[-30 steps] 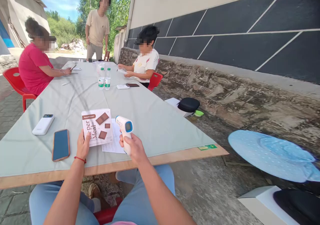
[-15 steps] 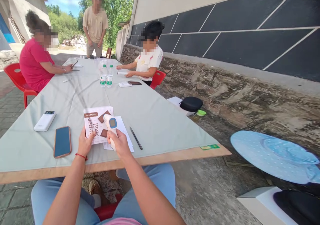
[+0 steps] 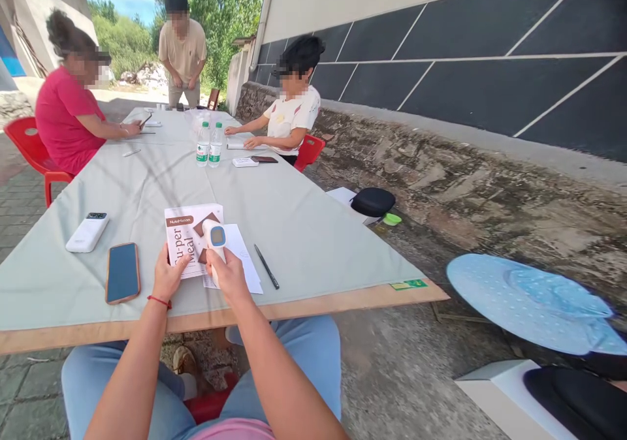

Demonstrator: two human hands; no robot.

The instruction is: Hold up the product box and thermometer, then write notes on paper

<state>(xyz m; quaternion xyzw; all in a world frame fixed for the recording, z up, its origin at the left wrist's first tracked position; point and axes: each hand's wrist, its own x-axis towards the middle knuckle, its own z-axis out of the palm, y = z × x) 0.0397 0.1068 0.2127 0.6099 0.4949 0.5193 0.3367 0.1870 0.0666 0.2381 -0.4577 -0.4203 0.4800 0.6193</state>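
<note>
My right hand (image 3: 228,275) grips a white infrared thermometer (image 3: 214,237) with a blue-rimmed screen, held over a white food pouch (image 3: 185,231) printed with brown squares. My left hand (image 3: 167,275) holds the pouch's near edge against the grey-green tablecloth (image 3: 304,231). A white paper sheet (image 3: 242,257) lies under the pouch, and a black pen (image 3: 266,266) rests just right of it.
Left of my hands lie a phone in an orange case (image 3: 122,272) and a white power bank (image 3: 87,232). Two water bottles (image 3: 208,144) stand mid-table. Three people are at the far end. Cases and a blue sun hat (image 3: 529,303) lie on the ground at right.
My right hand has moved the thermometer left from beside the pouch to above it, uncovering the pen. My left hand stays on the pouch.
</note>
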